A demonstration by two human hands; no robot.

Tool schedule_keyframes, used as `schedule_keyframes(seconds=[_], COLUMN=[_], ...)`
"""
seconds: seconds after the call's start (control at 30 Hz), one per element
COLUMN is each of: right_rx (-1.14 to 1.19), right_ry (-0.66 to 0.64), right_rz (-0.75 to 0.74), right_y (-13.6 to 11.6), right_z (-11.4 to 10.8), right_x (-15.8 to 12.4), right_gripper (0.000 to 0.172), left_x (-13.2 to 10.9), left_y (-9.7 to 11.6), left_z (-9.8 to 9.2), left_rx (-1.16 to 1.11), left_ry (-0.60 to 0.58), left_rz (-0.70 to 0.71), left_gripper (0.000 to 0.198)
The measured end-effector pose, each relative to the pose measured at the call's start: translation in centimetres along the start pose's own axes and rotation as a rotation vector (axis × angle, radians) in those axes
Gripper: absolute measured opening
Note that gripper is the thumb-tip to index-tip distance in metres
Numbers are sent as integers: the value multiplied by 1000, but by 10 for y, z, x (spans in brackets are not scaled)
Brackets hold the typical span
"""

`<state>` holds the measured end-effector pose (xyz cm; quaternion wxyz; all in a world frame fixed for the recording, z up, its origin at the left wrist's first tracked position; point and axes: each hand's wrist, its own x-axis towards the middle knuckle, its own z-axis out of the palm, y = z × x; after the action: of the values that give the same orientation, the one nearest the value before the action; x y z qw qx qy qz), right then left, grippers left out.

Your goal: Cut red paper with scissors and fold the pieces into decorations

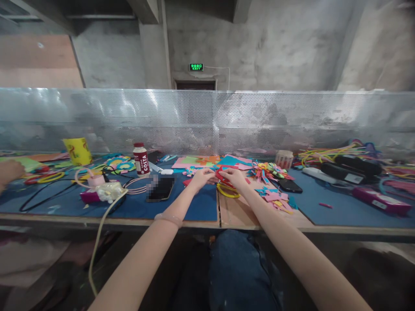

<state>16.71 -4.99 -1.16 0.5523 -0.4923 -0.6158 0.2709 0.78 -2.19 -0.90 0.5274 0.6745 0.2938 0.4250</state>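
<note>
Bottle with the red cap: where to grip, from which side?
Wrap the bottle around its body, below the cap: it stands upright, and the body offers a broader hold. I'd come from the near side, above the pink cable lying in front of its base; the perforated panel stands behind it.

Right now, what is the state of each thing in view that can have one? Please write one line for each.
Red piece: between the left hand and right hand; exact grip unclear.
Exit sign: lit green.
Bottle: upright, cap on.
Phone on the right: lying flat, no lit screen visible.
Phone on the left: lying flat, partly pixelated.
Paper scraps: loose, heaped.
Yellow container: standing.
Magenta box: lying flat.
</note>
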Motion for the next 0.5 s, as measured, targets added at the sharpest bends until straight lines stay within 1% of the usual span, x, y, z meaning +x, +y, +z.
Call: schedule_keyframes(seconds=[0.1, 0.17, 0.23, 0.3, 0.43, 0.5], right_rx=[43, 13, -29, -51, -59, -69], right_ry=[-64, -59, -28, -24, -112, -130], right_rz=[55, 68, 61, 41, -10, -20], right_y=[-5, -8, -10, -9, -3, 0], right_z=[1, 1, 1, 1, 0, 0], right_x=[-5, -7, -8, -7, -4, -3], right_gripper=[30, 27, 27, 30, 34, 36], left_x=[0, 0, -1, 0, -1, -1], left_y=[0, 0, 1, 2, 4, 4], left_z=[-1, -2, -2, -1, -2, -2], left_rx=[25, 49, 66, 86, 140, 163], left_ry=[6, 9, 14, 32, 66, 69], left_rz=[11, 18, 24, 35, 77, 91], left_gripper=[15, 16, 16, 16, 16, 17])
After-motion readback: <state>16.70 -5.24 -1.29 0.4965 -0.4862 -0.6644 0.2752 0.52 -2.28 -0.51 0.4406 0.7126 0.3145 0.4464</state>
